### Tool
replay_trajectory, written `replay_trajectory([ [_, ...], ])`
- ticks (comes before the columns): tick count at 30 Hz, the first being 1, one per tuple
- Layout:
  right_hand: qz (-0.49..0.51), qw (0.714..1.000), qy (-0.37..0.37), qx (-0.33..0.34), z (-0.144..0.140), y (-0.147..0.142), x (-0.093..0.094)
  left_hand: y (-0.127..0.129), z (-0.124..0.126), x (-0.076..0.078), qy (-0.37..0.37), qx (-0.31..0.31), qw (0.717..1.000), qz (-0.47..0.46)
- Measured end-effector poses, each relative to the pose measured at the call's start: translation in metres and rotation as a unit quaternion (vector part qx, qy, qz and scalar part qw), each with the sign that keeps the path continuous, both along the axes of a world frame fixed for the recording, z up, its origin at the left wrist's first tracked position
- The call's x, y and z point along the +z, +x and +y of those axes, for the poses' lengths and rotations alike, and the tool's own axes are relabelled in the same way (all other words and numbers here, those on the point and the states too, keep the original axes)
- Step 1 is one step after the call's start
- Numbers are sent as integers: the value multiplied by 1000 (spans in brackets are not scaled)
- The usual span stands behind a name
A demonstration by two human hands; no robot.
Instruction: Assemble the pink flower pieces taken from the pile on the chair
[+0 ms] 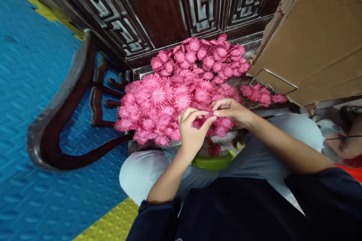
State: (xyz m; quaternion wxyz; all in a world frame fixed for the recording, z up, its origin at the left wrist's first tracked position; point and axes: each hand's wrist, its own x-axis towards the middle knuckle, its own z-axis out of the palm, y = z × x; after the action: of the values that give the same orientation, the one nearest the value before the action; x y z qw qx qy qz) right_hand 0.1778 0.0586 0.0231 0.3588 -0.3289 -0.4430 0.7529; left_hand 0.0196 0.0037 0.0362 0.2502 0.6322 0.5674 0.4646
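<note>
A large heap of pink artificial flower heads [158, 96] covers the dark wooden seat in front of me. My left hand [194, 126] and my right hand [232, 111] meet at the heap's near edge, their fingertips pinched together. Between them is a small piece of pink flower [210, 114], mostly covered by the fingers, so its exact form is unclear. Both thumbs and index fingers are closed on it. Behind the main heap lies a second pile of smaller pink flower heads [207, 60].
On the right, a cardboard box [319, 37] stands close to a bent metal wire [278, 77] and a few loose pink flowers [260, 94]. A curved wooden armrest [51, 131] juts out at left. Carved panels [158, 3] rise behind. Something green [212, 162] sits between my knees.
</note>
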Motion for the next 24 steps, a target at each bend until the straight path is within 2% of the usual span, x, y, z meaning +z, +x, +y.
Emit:
replay_trajectory([
  [5, -2, 1000, 12, -3, 0, 1, 0, 0, -2, 5, -5, -3, 1000, -4],
  [10, -14, 1000, 16, -7, 0, 1, 0, -1, -1, 9, -15, -9, 998, -61],
  [24, 10, 999, -15, -46, 0, 2, -2, -3, -2, 5, -33, -14, 984, -173],
])
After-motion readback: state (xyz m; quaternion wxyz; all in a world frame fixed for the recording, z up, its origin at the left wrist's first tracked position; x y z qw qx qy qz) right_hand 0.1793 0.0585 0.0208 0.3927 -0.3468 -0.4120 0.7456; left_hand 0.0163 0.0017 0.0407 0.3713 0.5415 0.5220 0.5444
